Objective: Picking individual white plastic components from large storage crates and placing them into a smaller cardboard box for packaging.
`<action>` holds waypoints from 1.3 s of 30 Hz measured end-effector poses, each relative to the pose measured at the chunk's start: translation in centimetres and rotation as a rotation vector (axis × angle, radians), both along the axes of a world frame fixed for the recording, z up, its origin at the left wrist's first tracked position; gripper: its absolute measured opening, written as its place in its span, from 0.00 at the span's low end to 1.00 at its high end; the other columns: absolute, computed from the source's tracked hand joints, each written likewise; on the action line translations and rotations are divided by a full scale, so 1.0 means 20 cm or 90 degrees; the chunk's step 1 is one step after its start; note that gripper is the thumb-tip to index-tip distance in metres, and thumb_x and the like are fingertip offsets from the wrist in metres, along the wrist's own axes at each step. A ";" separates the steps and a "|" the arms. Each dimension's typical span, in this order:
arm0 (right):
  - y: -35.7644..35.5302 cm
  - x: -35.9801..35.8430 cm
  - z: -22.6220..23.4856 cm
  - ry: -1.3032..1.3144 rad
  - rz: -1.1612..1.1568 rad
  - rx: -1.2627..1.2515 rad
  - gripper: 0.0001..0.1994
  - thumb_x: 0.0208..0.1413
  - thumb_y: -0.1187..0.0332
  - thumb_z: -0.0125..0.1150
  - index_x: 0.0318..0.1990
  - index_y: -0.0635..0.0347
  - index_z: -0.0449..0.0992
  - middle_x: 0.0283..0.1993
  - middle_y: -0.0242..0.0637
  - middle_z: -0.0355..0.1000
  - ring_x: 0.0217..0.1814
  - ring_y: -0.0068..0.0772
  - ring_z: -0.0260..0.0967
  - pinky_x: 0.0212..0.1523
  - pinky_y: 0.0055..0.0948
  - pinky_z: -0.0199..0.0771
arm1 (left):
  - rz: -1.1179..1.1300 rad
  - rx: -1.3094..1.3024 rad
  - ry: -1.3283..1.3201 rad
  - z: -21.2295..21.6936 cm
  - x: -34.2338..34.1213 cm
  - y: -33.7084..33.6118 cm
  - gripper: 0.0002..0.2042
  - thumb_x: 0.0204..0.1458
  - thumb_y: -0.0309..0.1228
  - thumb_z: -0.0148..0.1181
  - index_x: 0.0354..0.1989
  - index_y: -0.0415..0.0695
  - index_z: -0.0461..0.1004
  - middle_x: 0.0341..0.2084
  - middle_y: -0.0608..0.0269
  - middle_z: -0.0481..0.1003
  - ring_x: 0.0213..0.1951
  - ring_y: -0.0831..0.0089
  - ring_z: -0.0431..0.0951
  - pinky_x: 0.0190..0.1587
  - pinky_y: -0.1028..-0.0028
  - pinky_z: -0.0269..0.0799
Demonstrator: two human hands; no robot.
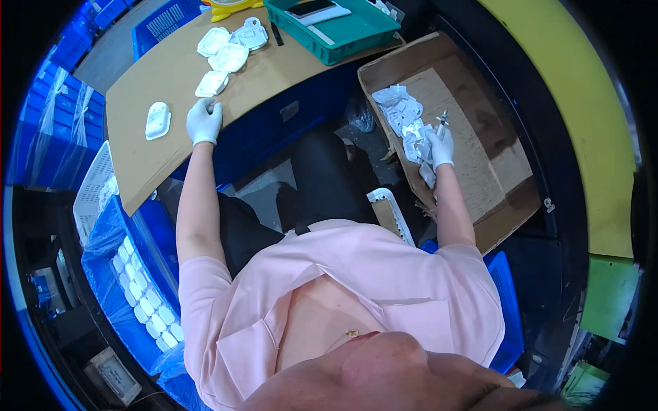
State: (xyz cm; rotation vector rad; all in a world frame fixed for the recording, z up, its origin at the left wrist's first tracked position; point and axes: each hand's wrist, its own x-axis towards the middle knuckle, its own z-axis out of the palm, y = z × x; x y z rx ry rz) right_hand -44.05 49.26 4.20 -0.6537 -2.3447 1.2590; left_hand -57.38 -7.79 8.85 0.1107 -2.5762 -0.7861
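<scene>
My left hand (204,125), in a white glove, lies at the near edge of the cardboard-topped table (161,161). Its fingers are curled together, and whatever they may hold is hidden. Just beyond its fingertips is a white plastic piece (212,83), at the near end of a group of similar white pieces (232,57). Over the open cardboard box (490,147) at the right, my gloved right hand (442,147) is closed on a small metal-tipped tool (443,118), too small to name. White plastic pieces (400,109) lie beside that hand, along the box's left side.
A rounded white case (158,120) lies alone on the table's left. At the back stand a green tray (332,41) and something yellow (229,8). A blue-lined bin (110,281) at lower left holds rows of white pieces (147,301). A white container (394,216) stands by my legs.
</scene>
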 end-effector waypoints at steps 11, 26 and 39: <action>0.07 0.59 0.68 0.184 -0.245 0.634 0.19 0.39 0.68 0.67 0.40 0.61 0.71 0.37 0.43 0.73 0.35 0.42 0.71 0.40 0.35 0.71 | -0.021 -0.317 0.288 -0.12 0.37 0.09 0.23 0.40 0.35 0.62 0.48 0.46 0.70 0.46 0.55 0.70 0.49 0.58 0.69 0.51 0.60 0.64; 0.31 1.71 0.64 -0.486 -0.969 0.273 0.23 0.45 0.55 0.57 0.46 0.59 0.72 0.53 0.50 0.66 0.51 0.47 0.70 0.49 0.42 0.72 | -0.039 -0.312 0.255 -0.21 0.45 0.05 0.32 0.38 0.33 0.63 0.57 0.49 0.64 0.53 0.54 0.64 0.56 0.55 0.62 0.58 0.56 0.56; 0.17 0.48 0.22 -0.369 -0.029 0.370 0.19 0.38 0.63 0.61 0.40 0.60 0.72 0.41 0.52 0.72 0.46 0.52 0.70 0.48 0.42 0.69 | -0.036 -0.277 0.205 -0.22 0.61 0.03 0.31 0.35 0.29 0.64 0.54 0.47 0.66 0.55 0.48 0.63 0.56 0.49 0.63 0.58 0.53 0.58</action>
